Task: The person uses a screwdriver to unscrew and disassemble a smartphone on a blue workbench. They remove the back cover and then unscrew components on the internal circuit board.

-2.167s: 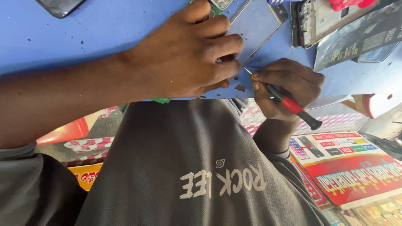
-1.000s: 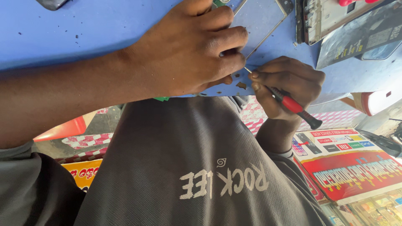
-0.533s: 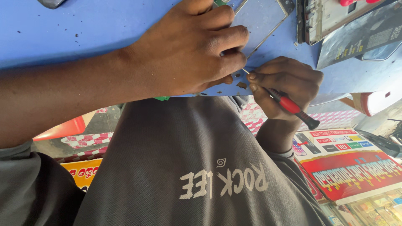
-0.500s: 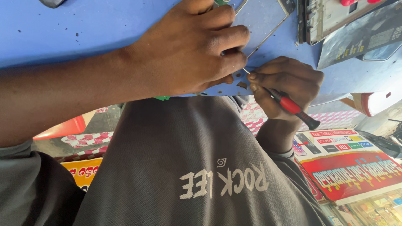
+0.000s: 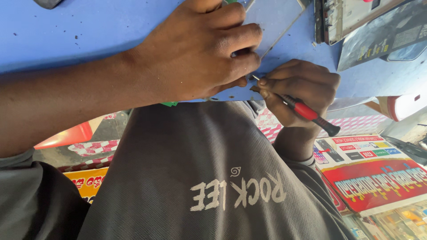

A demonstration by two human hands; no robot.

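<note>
Pinching screwdriver (image 5: pixel 307 111), right hand (image 5: pixel 300 91).

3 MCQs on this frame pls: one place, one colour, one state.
1. Where does the left hand rest?
A. on the flat blue panel at the near table edge
B. on the person's lap
C. on the red sign

2. What colour is the screwdriver grip?
A. yellow
B. red, with black ends
C. green

3. How is the screwdriver held?
A. lying loose on the table
B. pinched in the right hand, tip toward the left fingers
C. held by both hands

Answers: 1 A, the left palm and fingers press the panel on the blue table. 2 B, a red sleeve shows between black parts. 3 B, only the right hand grips it.
</note>
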